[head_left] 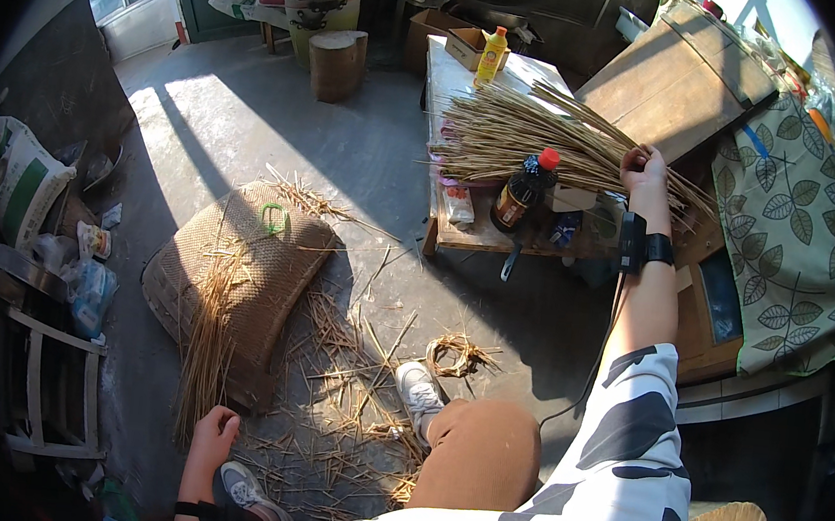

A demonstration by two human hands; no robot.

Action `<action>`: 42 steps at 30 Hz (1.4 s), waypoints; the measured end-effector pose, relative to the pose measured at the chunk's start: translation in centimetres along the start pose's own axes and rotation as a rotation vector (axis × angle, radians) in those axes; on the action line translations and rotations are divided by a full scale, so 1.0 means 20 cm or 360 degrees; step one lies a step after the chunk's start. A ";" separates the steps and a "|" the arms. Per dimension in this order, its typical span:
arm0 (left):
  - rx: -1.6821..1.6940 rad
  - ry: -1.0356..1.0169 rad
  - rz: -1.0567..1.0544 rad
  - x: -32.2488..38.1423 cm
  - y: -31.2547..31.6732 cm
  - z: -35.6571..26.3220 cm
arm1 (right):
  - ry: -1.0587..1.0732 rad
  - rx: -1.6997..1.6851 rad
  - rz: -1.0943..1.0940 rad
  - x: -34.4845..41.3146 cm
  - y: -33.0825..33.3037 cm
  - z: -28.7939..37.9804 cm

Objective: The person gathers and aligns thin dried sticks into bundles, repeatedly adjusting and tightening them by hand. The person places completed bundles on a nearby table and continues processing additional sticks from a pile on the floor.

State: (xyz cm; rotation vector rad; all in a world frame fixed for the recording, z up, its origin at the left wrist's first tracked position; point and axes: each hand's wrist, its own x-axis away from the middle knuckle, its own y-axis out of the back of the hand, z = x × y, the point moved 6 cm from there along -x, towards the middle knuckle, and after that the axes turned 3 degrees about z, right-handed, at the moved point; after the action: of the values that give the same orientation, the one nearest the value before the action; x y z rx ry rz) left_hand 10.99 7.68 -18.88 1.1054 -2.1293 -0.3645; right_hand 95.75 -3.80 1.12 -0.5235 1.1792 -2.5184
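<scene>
On the low table [479, 245] lies a big bundle of thin dry plant stalks [520, 135]. My right hand [645, 168], arm stretched out, is at the bundle's right part, its fingers curled around a few stalks. Low in the picture, my left hand [217, 426] hangs with loosely bent fingers, just right of the lower ends of a smaller sheaf of stalks [210, 338]; whether it touches them I cannot tell. That sheaf lies across a woven, curved mat-like piece [267, 261] on the floor, which also bears a loop of green cord [273, 218].
Broken stalks [344, 397] litter the floor, with a coiled ring of stalks [453, 356] near my shoe. A dark bottle with a red cap [522, 195] and a yellow bottle [491, 56] stand on the table. A wooden frame [62, 392] and a filled sack [18, 184] are at left.
</scene>
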 end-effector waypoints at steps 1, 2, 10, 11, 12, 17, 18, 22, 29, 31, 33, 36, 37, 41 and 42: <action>0.0021 0.0046 -0.0009 -0.03 0.00 0.04 | -0.0051 0.0003 -0.0029 -0.08 0.01 -0.04; 0.0048 0.0121 -0.0017 -0.07 -0.01 0.08 | -0.0108 0.0013 -0.0013 -0.15 0.01 -0.09; 0.0001 0.0375 -0.0053 -0.31 -0.02 0.29 | -0.0163 -0.0103 -0.0391 -0.65 -0.04 -0.27; -0.0027 0.0331 -0.0056 -0.33 -0.02 0.28 | -0.0127 -0.0100 -0.0348 -0.69 -0.05 -0.28; -0.0041 0.0330 -0.0057 -0.35 -0.02 0.28 | -0.0083 -0.0121 -0.0373 -0.73 -0.04 -0.30; -0.0077 0.0327 -0.0036 -0.43 -0.04 0.22 | 0.0177 0.0297 0.0274 -0.77 -0.03 -0.35; -0.0077 0.0327 -0.0030 -0.44 -0.05 0.21 | 0.0146 0.0305 0.0276 -0.76 -0.03 -0.36; -0.0163 0.0333 -0.0012 -0.47 -0.08 0.19 | 0.0196 -0.0014 -0.0054 -0.76 -0.03 -0.35; -0.0244 0.0316 0.0042 -0.48 -0.10 0.15 | 0.0038 0.0194 -0.0006 -0.69 -0.17 -0.34; -0.0310 0.0381 0.0071 -0.46 -0.10 0.13 | -0.0091 0.0179 -0.0103 -0.66 -0.19 -0.35; -0.0372 0.0382 0.0061 -0.45 -0.08 0.09 | -0.0024 0.0275 0.0005 -0.61 -0.21 -0.33; -0.0394 0.0388 0.0064 -0.42 -0.06 0.04 | 0.0143 0.0508 0.0217 -0.53 -0.24 -0.28; -0.0383 0.0407 0.0064 -0.41 -0.06 0.02 | 0.0215 0.0628 0.0221 -0.52 -0.24 -0.25; -0.0425 0.0258 0.0083 -0.37 -0.06 -0.06 | 0.0299 0.0566 0.0065 -0.58 -0.23 -0.15; -0.0398 0.0258 0.0092 -0.35 -0.06 -0.06 | 0.0236 0.0289 -0.0137 -0.63 -0.22 -0.12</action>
State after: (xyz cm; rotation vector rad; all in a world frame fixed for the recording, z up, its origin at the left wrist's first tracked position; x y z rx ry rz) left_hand 15.29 12.68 -21.74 0.8968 -1.9096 -0.4830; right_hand 105.16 5.81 0.59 -0.3543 0.9812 -2.7444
